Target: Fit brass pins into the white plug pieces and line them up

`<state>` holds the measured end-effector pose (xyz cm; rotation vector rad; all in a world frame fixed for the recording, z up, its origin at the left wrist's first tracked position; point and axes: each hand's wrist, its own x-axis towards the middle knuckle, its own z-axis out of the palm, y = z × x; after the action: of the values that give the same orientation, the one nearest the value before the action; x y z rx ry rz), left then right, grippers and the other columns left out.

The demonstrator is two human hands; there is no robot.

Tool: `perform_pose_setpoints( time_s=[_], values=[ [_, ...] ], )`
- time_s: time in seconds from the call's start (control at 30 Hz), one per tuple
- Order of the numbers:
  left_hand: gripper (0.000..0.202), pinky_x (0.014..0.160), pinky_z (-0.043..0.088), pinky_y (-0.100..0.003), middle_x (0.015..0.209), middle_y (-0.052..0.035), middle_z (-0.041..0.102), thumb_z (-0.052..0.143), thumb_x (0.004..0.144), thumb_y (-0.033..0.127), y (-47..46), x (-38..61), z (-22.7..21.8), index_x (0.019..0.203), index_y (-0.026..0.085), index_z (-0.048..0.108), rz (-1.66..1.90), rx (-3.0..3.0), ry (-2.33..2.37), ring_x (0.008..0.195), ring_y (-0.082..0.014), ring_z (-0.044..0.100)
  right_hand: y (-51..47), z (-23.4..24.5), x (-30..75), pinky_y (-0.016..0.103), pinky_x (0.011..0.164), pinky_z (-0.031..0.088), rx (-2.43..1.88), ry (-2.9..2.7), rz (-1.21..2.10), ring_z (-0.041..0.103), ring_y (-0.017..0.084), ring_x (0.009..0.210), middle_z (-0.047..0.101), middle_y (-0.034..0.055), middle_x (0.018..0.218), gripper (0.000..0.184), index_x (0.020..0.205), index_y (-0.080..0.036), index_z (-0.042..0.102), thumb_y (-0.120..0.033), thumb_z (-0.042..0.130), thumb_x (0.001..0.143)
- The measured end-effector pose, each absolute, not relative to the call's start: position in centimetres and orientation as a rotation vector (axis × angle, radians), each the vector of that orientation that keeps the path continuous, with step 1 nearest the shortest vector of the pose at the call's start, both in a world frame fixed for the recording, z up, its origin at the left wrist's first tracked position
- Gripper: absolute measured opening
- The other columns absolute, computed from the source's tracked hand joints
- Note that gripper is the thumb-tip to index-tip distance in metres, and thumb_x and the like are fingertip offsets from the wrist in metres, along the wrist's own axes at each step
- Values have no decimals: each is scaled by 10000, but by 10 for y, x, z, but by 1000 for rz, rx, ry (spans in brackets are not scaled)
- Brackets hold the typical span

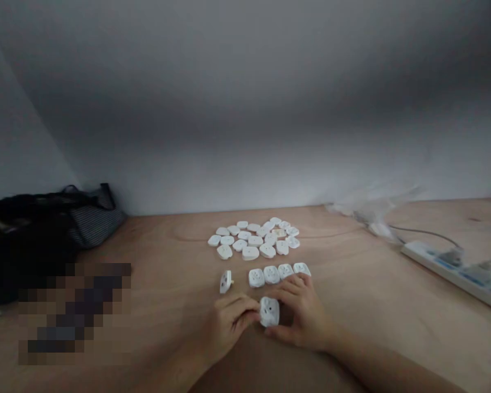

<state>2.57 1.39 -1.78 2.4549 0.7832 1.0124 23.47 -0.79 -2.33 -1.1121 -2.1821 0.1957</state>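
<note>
A white plug adapter (269,311) with socket holes in its face is held close to me, its face turned up toward me. My left hand (235,316) pinches its left edge between thumb and fingers. Curled around the right side, my right hand (300,312) has its thumb at the bottom edge and fingers at the top. Just beyond, a short row of similar adapters (256,278) lies face up, its right end partly behind my right fingers. Another adapter (226,281) stands on its side left of the row, metal pins pointing right.
Farther back lies a loose group of several white adapter pieces (255,240) on the wooden table (167,295). At right are a power strip (454,267) with plugs and crumpled clear plastic (376,215). A black bag (28,240) sits at left, near a blurred-out dark object (79,308).
</note>
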Motion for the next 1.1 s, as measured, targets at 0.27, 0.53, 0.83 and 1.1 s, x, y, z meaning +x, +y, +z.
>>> perform_pose_setpoints(
  time_s=[0.27,0.53,0.83,1.1],
  values=[
    [171,599,499,-220,708,-33,684,619,820,340,13,27,-17,790,187,689,1125,2389,802,626,-140,637,-8,-24,231,434,867,261,-1065,-2224,118,529,240,907,657,45,984,471,1047,-249,598,-499,661,653],
    [94,572,491,-203,698,-11,691,650,800,274,8,30,-21,794,186,683,1093,2349,838,606,-128,638,-8,-24,231,445,879,245,-1074,-2212,137,526,245,901,663,50,979,468,1041,-249,603,-515,659,660],
    [72,563,478,-205,687,-12,677,673,776,250,7,34,-22,766,180,685,1103,2277,870,604,-129,625,-8,-24,231,450,896,227,-1076,-2192,126,528,239,900,665,49,973,459,1038,-248,607,-526,647,674],
    [123,558,458,-209,668,-16,620,671,769,276,4,38,-20,715,165,661,1104,2278,928,593,-126,579,-10,-24,229,435,877,240,-1033,-2157,71,535,226,862,672,41,906,418,993,-233,619,-510,647,681]
  ],
)
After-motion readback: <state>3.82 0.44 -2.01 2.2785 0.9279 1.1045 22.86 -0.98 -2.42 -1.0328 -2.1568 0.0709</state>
